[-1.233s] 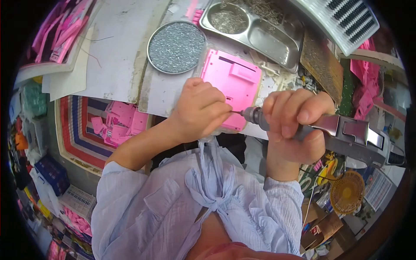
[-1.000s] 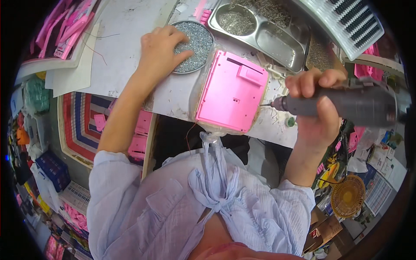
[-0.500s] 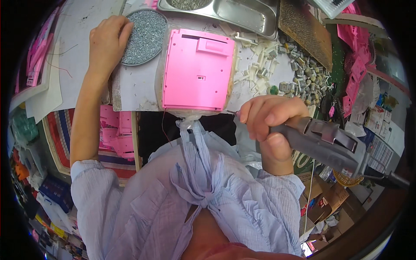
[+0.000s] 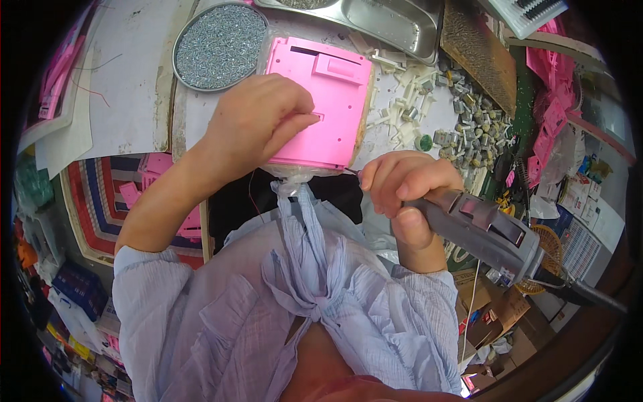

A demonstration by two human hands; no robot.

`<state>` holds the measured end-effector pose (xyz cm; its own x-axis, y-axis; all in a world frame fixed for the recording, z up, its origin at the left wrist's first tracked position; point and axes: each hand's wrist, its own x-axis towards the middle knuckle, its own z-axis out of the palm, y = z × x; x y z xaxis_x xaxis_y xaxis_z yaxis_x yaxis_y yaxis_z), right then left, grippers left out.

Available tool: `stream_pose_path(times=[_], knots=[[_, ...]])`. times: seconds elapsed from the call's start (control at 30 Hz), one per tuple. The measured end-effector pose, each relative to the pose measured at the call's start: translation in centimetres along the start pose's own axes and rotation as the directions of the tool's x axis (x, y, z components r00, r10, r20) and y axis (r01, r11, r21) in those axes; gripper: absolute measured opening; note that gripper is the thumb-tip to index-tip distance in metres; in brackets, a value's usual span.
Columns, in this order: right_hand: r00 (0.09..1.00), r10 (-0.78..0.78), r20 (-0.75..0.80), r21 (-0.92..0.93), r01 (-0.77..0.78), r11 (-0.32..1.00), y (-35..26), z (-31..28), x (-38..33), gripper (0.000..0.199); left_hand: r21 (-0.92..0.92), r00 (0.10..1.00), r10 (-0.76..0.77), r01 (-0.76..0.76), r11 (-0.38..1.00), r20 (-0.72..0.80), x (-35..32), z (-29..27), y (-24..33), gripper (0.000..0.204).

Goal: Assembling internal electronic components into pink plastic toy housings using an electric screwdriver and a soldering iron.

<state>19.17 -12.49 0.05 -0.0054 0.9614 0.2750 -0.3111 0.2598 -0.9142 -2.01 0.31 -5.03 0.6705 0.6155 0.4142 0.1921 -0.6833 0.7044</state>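
Observation:
A flat pink plastic casing (image 4: 343, 137) lies in front of me on a pad wrapped in clear plastic, with a small slot near its middle. My left hand (image 4: 251, 124) reaches over it, thumb and forefinger pinched right beside that slot; whatever is between the fingertips is too small to make out. Wrapped in my right hand (image 4: 412, 184) is a grey electric screwdriver (image 4: 475, 228), its thin bit pointing left at the casing's near right corner. Left of the casing stands a round metal dish (image 4: 176, 55) full of small silvery screws (image 4: 224, 43).
Metal trays (image 4: 382, 23) sit at the back. Loose white plastic parts (image 4: 402, 110) and a heap of small metal pieces (image 4: 472, 117) spread right of the casing, below a brown board (image 4: 479, 53). Pink parts (image 4: 157, 164) lie on striped cloth at lower left.
My left hand has left the screw dish and come right and nearer, onto the casing, its fingertips now pinched by the slot. My right hand keeps the screwdriver in nearly the same place.

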Motion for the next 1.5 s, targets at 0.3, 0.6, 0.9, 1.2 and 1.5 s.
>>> stream_pose_path(times=[0.3,0.6,0.9,1.2,1.5], knots=[[1.0,0.001,0.002,-0.117,-0.001,0.993,0.3,0.1,0.2,0.031,0.029,0.995,0.099,-0.098,0.995,-0.027,-0.3,-0.2,-0.6,0.014],[0.994,-0.077,0.078,-0.11,0.085,0.99,0.5,0.7,0.5,0.019,-0.025,0.955,0.23,-0.23,0.973,0.188,0.2,1.5,-1.1,0.023],[0.946,-0.081,0.313,-0.035,0.097,0.995,0.3,-0.5,2.8,0.023,-0.047,0.977,0.136,-0.13,0.99,0.163,-0.8,2.3,-1.8,0.034],[0.942,-0.146,0.301,-0.156,0.2,0.967,2.5,0.7,4.7,0.022,-0.065,0.974,0.158,-0.149,0.987,0.16,-0.8,2.4,-2.0,0.031],[0.942,-0.223,0.249,-0.053,0.244,0.968,1.6,-2.5,7.8,0.016,-0.04,0.97,0.167,-0.162,0.986,0.176,-0.3,1.9,-1.7,0.031]])
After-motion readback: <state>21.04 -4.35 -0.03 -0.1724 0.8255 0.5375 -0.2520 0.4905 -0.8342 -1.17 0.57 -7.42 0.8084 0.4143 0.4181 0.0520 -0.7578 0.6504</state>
